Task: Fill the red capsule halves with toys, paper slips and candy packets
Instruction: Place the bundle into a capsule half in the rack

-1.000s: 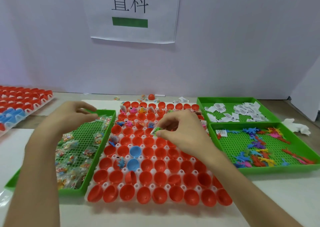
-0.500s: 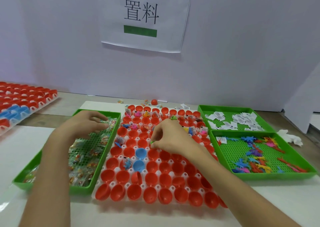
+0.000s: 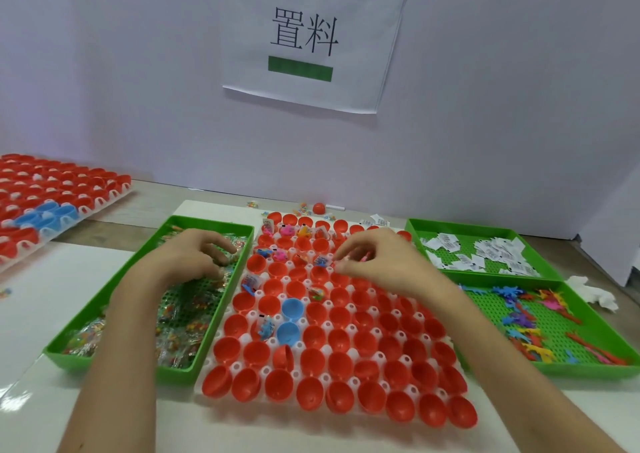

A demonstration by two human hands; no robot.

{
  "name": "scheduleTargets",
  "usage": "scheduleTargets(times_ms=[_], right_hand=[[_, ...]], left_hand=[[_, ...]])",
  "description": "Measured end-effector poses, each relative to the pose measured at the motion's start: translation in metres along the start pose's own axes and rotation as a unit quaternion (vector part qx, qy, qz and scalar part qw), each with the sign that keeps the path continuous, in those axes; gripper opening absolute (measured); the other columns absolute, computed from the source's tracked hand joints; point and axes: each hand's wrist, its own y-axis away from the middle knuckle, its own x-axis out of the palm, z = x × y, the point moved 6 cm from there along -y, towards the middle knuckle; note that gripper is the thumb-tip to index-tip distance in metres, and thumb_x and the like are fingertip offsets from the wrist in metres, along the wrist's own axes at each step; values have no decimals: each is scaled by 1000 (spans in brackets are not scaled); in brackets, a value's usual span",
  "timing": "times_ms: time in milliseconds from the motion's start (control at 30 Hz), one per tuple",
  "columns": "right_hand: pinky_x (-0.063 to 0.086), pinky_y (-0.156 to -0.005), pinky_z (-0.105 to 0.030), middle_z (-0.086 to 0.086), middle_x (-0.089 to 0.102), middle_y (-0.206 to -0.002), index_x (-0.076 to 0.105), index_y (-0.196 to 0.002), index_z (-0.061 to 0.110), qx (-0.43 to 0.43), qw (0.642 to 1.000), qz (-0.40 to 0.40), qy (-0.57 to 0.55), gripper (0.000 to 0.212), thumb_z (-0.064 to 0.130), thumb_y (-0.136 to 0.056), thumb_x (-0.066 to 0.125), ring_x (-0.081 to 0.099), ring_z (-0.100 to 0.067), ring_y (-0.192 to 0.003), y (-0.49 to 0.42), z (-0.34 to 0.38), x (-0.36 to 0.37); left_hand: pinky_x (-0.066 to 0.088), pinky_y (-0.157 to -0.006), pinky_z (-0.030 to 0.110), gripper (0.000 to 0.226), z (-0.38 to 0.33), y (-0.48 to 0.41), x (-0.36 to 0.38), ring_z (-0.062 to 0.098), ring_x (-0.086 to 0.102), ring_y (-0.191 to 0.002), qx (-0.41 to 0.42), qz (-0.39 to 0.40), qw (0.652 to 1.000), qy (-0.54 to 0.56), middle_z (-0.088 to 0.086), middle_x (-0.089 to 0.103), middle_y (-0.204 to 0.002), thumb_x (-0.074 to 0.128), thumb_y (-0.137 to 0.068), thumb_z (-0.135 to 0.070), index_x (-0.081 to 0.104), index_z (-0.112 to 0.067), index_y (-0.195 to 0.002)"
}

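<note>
Red halves (image 3: 339, 348) are sitting open side up in the white holder (image 3: 236, 366) between the trays. Those that are holding something are clustering in the far rows and down the left side.

Your right hand (image 3: 381, 262) is hovering over the far rows with its fingers nearly closed, pinching a small pink piece (image 3: 365, 256) that is too small to name. Bare halves are lying just under those fingertips and nearer to you, so the drop is looking like a short move down and toward you.

Your left hand (image 3: 201, 255) is reaching into the far end of the candy tray (image 3: 104, 361), fingers curling round a packet (image 3: 230, 257). From there the halves are lying to the right, just over the tray's wall, so that hand is the nearer one for the left columns.

Slips (image 3: 491, 251) and toys (image 3: 519, 321) are waiting in the right trays, well apart from both hands.
</note>
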Motion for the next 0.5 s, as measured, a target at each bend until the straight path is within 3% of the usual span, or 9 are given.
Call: scheduleTargets(times_ms=[167,300,333,400,433,500], right_hand=[[44,-57,-13,9,74,-78,75,-89,30,71,985,-133,-86,6,24,-88,74,64,0,-62,14,-68,-67],[40,-62,-22,3,73,-91,72,-86,26,143,952,-268,-39,10,17,-90,70,64,-11,-79,27,-142,-107],[41,-67,-23,-1,74,-99,73,-93,24,162,944,-288,-7,7,20,-91,68,64,-14,-84,30,-158,-112],[43,-88,-34,-6,69,-124,70,-117,22,214,931,-285,84,26,32,-95,63,63,-24,-107,32,-187,-113],[37,-100,-42,-5,62,-136,65,-128,23,241,926,-260,131,36,39,-96,60,58,-28,-120,34,-200,-110],[25,-111,-45,-2,53,-147,58,-137,27,278,920,-209,182,46,49,-97,54,49,-29,-132,34,-218,-103]], left_hand=[[46,-79,33,40,-1,-3,3,18,63,-88,-2,4,999,-33,6,68,-92,68,-82,12,69,-24,-100],[47,-89,39,35,0,-5,5,20,64,-86,-8,5,999,-43,8,69,-86,67,-84,10,71,-23,-97],[47,-87,38,34,0,-6,5,20,64,-86,-8,2,999,-46,8,69,-87,67,-85,9,71,-23,-97],[44,-76,33,31,0,-7,5,19,62,-86,-7,-12,999,-43,8,69,-89,65,-88,6,72,-23,-97],[42,-71,30,29,0,-8,4,18,61,-87,-6,-23,999,-39,8,68,-91,65,-90,4,73,-23,-95],[39,-67,28,26,2,-10,2,17,57,-88,-6,-43,999,-32,6,65,-96,65,-92,-1,74,-25,-92]])
